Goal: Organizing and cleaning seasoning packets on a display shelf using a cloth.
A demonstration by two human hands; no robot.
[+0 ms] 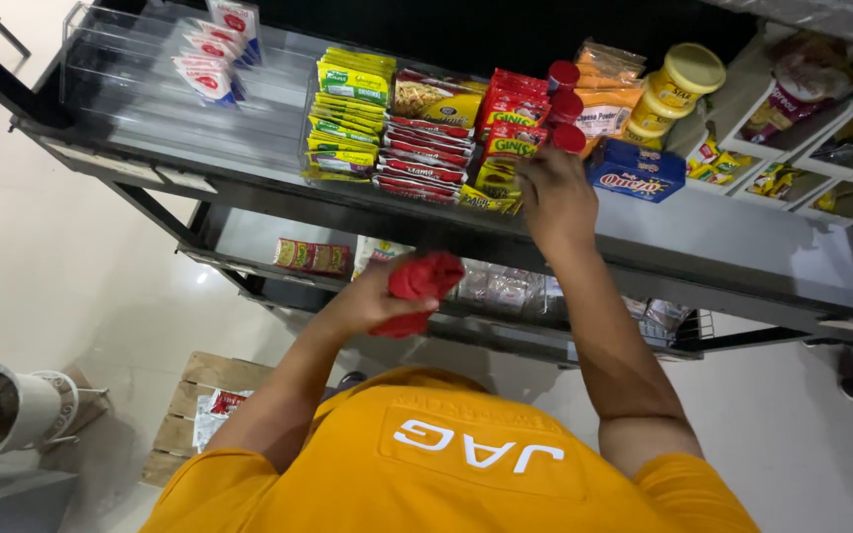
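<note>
Nearest to my camera is the orange shirt (446, 464), filling the bottom of the view. Above it, my left hand (372, 301) is closed around a crumpled red cloth (422, 286), held in front of the lower shelf (249, 237). My right hand (553, 192) reaches to the upper shelf (723, 237) and rests on the red and green sachets (505, 148), just beside the blue box (639, 170). I cannot tell if its fingers grip a sachet, because the back of the hand hides them.
</note>
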